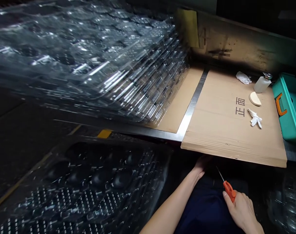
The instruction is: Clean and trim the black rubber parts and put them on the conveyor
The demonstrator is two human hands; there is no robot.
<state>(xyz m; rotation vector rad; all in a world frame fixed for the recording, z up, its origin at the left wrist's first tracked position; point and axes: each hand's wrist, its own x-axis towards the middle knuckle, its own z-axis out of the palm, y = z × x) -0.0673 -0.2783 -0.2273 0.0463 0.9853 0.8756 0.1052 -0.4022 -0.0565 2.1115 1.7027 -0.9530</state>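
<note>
An orange utility knife (229, 191) is gripped in my right hand (241, 208), its thin blade extended up and to the left. My left hand (201, 166) is just under the front edge of a flat cardboard sheet (216, 123); its fingers are in shadow, so I cannot tell whether they touch or hold anything. The cardboard lies on a metal table (190, 109) and bears printed black characters. On it are a crumpled white wad (243, 78), a bottle with a metal top (262, 83), a cream half-round pad (255, 98) and a knotted white cloth piece (255, 119).
A tall stack of clear plastic trays (138, 74) fills the table's left side. More clear trays (96, 182) stand below at left, and others (290, 204) at lower right. A teal box (288, 107) with an orange latch sits at the right edge.
</note>
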